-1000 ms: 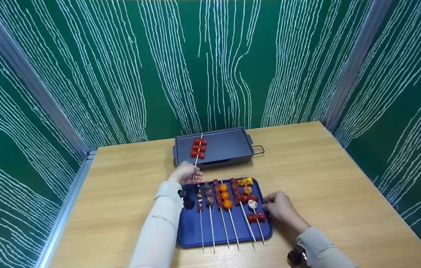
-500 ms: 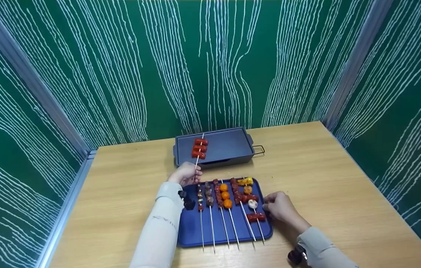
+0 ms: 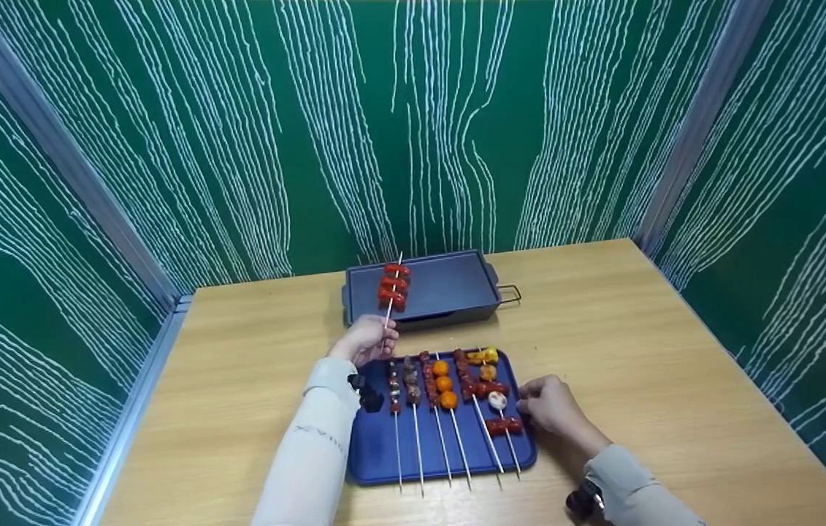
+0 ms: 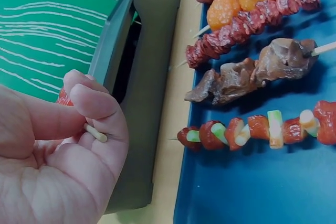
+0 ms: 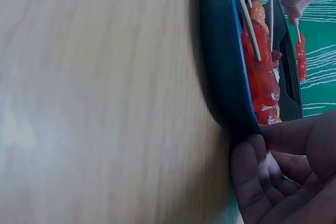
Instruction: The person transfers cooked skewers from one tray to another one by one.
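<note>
My left hand (image 3: 367,339) pinches the bare lower end of a skewer of red sausages (image 3: 394,285). The stick's butt end (image 4: 96,132) pokes out between thumb and fingers in the left wrist view. The sausages hang over the left part of a dark grey grill (image 3: 449,285), and in the right wrist view the skewer (image 5: 301,59) looks lifted off the plate. My right hand (image 3: 551,408) holds the right rim of a blue tray (image 3: 376,460), thumb above and fingers curled against the outside. Several other skewers lie on the tray, including orange balls (image 3: 444,383) and brown meat (image 4: 241,74).
A wire handle (image 3: 510,294) juts from the grill's right side. The tray stands in front of the grill on a wooden table (image 3: 602,314). Green walls with white lines (image 3: 310,146) enclose the back and sides. Several skewer sticks overhang the tray's near edge.
The sausage skewer has risen from the grill plate, its tip now higher and slightly to the right. My left hand has shifted up a little with it. The right hand stays at the tray.
</note>
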`<control>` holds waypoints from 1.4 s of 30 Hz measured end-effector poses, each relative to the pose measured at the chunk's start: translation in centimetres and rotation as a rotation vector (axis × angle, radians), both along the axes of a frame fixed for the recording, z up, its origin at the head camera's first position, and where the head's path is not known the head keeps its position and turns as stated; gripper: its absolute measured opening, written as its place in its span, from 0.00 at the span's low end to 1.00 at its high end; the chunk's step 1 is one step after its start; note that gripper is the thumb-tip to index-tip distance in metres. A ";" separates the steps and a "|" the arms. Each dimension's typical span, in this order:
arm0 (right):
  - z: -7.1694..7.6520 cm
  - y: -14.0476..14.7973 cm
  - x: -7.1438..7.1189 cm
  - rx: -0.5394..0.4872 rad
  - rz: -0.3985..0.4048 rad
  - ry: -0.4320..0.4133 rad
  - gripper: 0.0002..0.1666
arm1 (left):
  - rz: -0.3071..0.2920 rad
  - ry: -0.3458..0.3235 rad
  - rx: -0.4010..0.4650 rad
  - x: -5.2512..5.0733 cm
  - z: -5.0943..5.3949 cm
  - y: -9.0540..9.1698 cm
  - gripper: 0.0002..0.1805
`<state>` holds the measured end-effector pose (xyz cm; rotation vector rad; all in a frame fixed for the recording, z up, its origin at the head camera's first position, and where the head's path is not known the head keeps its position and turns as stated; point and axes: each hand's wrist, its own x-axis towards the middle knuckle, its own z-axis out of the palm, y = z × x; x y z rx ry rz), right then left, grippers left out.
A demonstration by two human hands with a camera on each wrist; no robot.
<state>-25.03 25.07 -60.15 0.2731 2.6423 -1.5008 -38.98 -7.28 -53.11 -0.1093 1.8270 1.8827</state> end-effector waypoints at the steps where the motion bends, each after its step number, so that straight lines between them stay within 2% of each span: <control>1: 0.0 0.0 0.0 0.001 0.002 -0.002 0.13 | 0.003 0.000 0.001 0.0 0.1 0.0 0.10; 6: 0.2 0.0 0.0 0.005 0.003 -0.006 0.13 | 0.014 0.001 -0.001 0.3 0.6 0.0 0.10; 14: 0.1 -0.1 0.1 0.006 0.005 0.018 0.09 | 0.017 0.049 -0.009 1.0 1.1 -0.2 0.09; 23: 0.2 -0.2 0.3 0.032 0.014 0.024 0.09 | 0.054 0.067 -0.013 1.6 1.1 -1.1 0.10; 31: 0.2 -0.1 0.2 0.026 0.004 0.007 0.12 | 0.048 0.067 0.016 2.1 0.8 -2.0 0.09; 36: 0.2 -0.1 0.2 0.022 0.001 -0.008 0.12 | 0.052 0.072 0.001 2.4 0.5 -2.6 0.10; 42: 0.3 -0.1 0.0 0.024 0.003 0.030 0.10 | 0.052 0.100 0.012 2.9 0.5 -3.1 0.10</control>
